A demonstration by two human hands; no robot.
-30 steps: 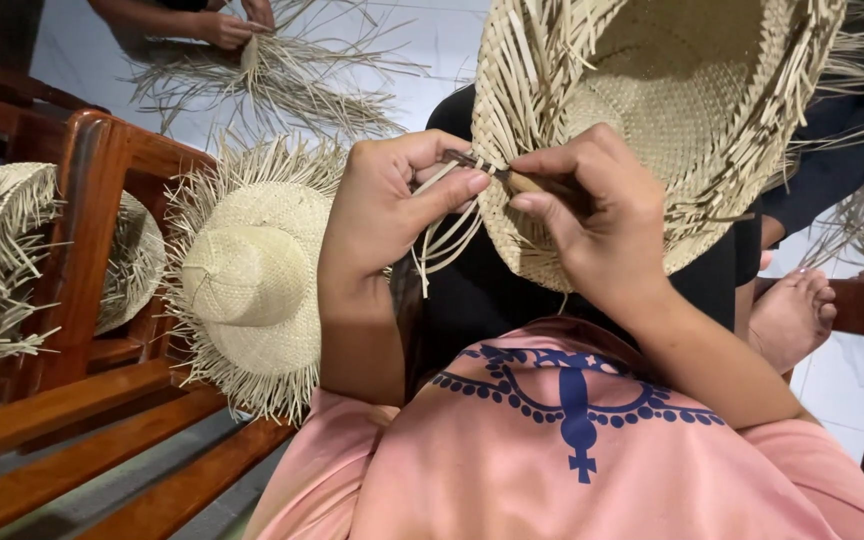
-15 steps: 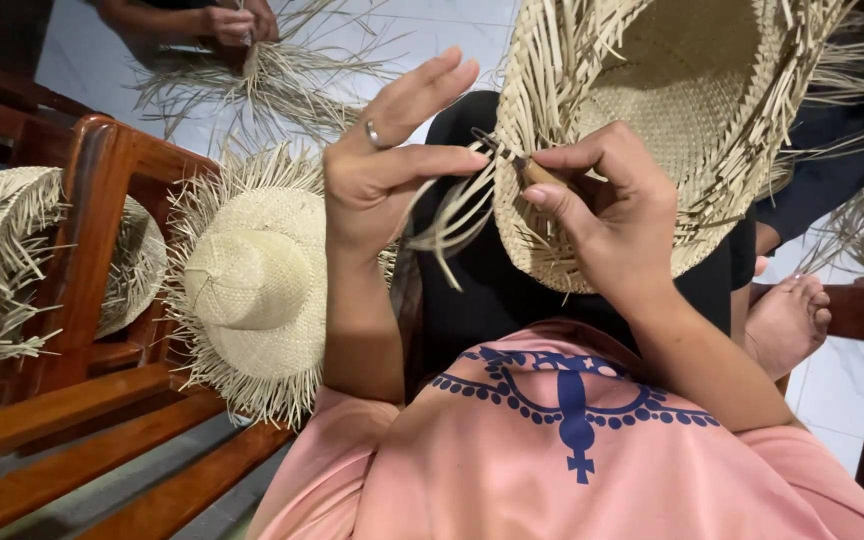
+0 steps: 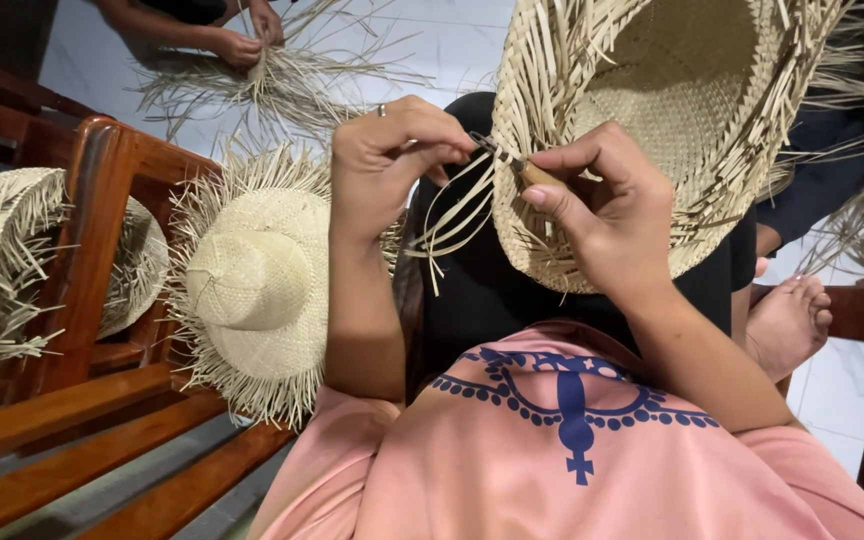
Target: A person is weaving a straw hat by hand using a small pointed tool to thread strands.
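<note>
Right hand: fingers pressed together on a wooden-handled tool, its metal tip at the hat's brim.
Left hand: fingertips pinching loose straw strands just beside the tool's tip.
Unfinished straw hat: propped on the lap, touching both hands.
Fringed hats: two rest on the wooden bench, left.
Another person's hands: working straw on the floor, well apart.

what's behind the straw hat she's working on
Behind the unfinished straw hat lies dark cloth over the lap, a bare foot and white floor tiles. The hat covers whatever else lies behind it.
</note>
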